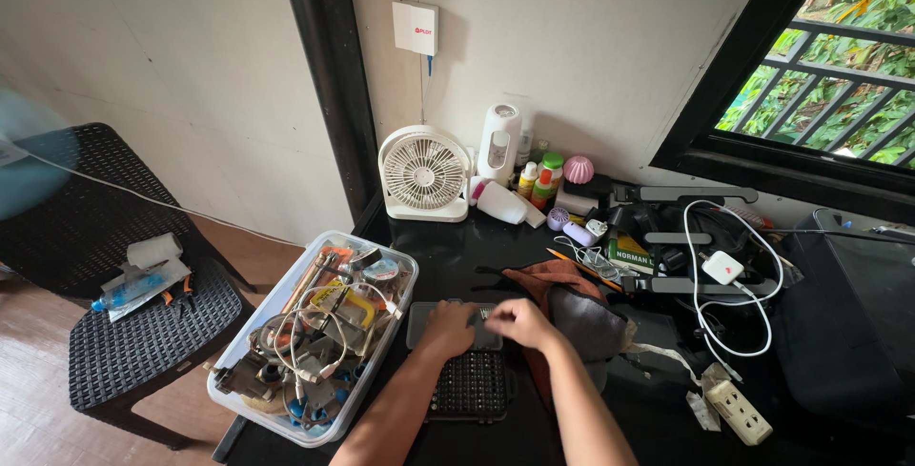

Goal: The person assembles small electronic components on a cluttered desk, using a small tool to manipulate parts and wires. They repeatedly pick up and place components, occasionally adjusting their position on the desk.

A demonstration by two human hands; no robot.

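A flat black case full of small screwdriver bits (469, 385) is lying on the black table (667, 418), its long side running away from the person. Its grey lid (419, 318) is sitting at the far end. The left hand (448, 329) and right hand (519, 321) are resting palm-down there, fingers curled together on the lid, beside a clear plastic bin of cables and tools (315, 333)

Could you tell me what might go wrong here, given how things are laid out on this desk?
1. The clear bin of tools and cables overhangs the black desk edge; a nudge from the left hand could tip it.
2. The bit case lies open beneath both hands; the right hand could scatter bits.
3. The white cable loops loosely and might snag.
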